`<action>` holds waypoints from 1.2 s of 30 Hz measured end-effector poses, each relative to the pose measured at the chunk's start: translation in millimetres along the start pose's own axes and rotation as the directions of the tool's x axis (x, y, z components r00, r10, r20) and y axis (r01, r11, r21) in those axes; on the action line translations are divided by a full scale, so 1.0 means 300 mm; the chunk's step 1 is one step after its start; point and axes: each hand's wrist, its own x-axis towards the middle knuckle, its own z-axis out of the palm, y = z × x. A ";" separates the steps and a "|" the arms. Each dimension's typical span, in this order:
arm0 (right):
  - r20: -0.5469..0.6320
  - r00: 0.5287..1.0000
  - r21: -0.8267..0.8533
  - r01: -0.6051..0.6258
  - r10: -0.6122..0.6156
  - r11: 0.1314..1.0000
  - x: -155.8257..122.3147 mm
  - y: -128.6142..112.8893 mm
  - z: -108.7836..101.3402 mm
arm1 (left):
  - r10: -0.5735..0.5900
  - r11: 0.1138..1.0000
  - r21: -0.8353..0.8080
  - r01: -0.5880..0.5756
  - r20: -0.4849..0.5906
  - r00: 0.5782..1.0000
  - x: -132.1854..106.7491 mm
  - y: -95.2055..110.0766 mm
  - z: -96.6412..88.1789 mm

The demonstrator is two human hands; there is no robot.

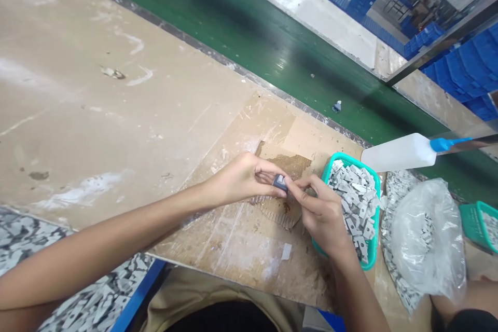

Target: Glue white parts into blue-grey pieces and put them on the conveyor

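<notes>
My left hand (241, 179) and my right hand (321, 212) meet over a worn cardboard sheet (249, 238), both pinching one small dark grey part (279, 182) between their fingertips. Fingers of both hands are closed on it. Just right of my right hand stands a teal basket (369, 262) filled with several small light grey pieces (356, 199).
A white squeeze bottle with a blue nozzle (400, 151) lies beyond the basket. A clear plastic bag of grey pieces (424, 238) and a second teal basket (476, 225) are at the right. A blue tray of grey pieces (78, 301) sits lower left. A green conveyor belt (249, 36) runs behind, carrying one small part (336, 107).
</notes>
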 end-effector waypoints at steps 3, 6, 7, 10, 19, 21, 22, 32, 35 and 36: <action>-0.008 1.000 0.002 0.029 -0.029 1.000 -0.008 0.009 0.003 | -0.038 0.999 -0.018 0.039 0.027 0.999 -0.004 0.009 0.005; -0.013 0.999 0.018 0.045 -0.045 0.999 -0.018 0.019 0.007 | -0.075 0.997 0.026 0.074 0.022 0.997 -0.007 0.016 0.009; -0.005 0.999 0.023 0.046 -0.046 0.999 -0.021 0.023 0.010 | -0.085 0.996 0.036 0.084 0.022 0.996 -0.007 0.018 0.008; 0.019 0.999 0.037 0.034 -0.034 0.999 -0.023 0.029 0.021 | -0.122 0.992 0.035 0.120 0.053 0.991 -0.003 0.022 0.003; -0.313 0.922 -0.016 -0.246 0.229 0.969 -0.010 0.011 -0.094 | -0.162 0.845 -0.511 0.159 0.038 0.986 0.012 0.024 -0.049; -0.423 0.856 -0.116 -0.376 0.297 0.919 -0.042 0.039 -0.147 | -0.161 0.770 -0.624 0.136 0.016 0.987 0.014 0.020 -0.070; -0.439 0.837 -0.187 -0.440 0.326 0.878 -0.063 0.060 -0.169 | -0.167 0.733 -0.666 0.136 0.018 0.986 0.015 0.017 -0.079; -0.155 0.868 -0.616 -0.458 0.472 0.641 -0.177 0.166 -0.136 | -0.305 0.535 -0.829 0.163 -0.010 0.952 0.052 -0.053 -0.117; -0.165 0.865 -0.612 -0.466 0.474 0.639 -0.169 0.173 -0.125 | -0.300 0.551 -0.817 0.168 -0.006 0.954 0.048 -0.047 -0.116; -0.161 0.863 -0.609 -0.468 0.478 0.640 -0.168 0.177 -0.124 | -0.299 0.558 -0.812 0.171 -0.004 0.954 0.045 -0.040 -0.113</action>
